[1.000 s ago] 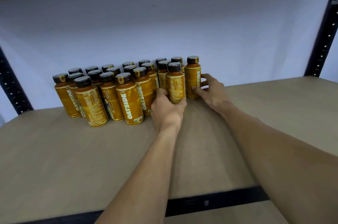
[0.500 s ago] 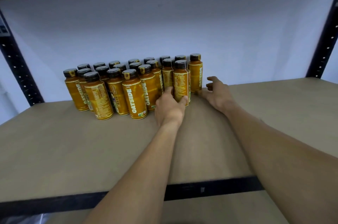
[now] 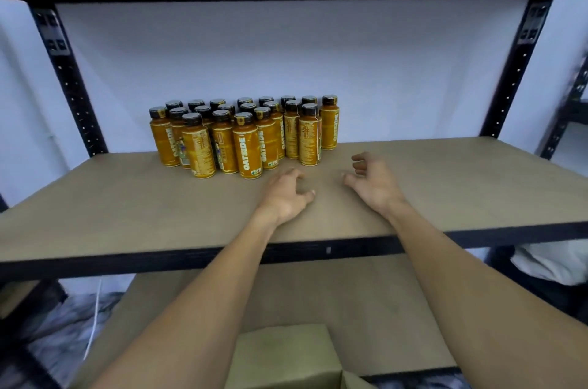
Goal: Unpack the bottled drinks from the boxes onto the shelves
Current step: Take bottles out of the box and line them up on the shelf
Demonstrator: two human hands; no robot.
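Several orange bottled drinks (image 3: 247, 150) with dark caps stand in close rows toward the back left of the tan shelf board (image 3: 445, 185). The rightmost front bottle (image 3: 309, 139) stands free at the cluster's right end. My left hand (image 3: 286, 196) hovers over the shelf just in front of the bottles, fingers loosely curled, holding nothing. Further right, my right hand (image 3: 370, 180) also holds nothing, its fingers relaxed and spread. Both hands are apart from the bottles.
A cardboard box (image 3: 286, 357) sits on the lower shelf at the bottom centre. Black perforated uprights (image 3: 71, 80) (image 3: 515, 70) frame the shelf, with a black front rail (image 3: 191, 258) below it. White bundled material (image 3: 553, 264) lies at the lower right.
My left hand let go of the front right bottle, and both hands pulled back toward me. The view also drew back, showing the lower shelf and the box.
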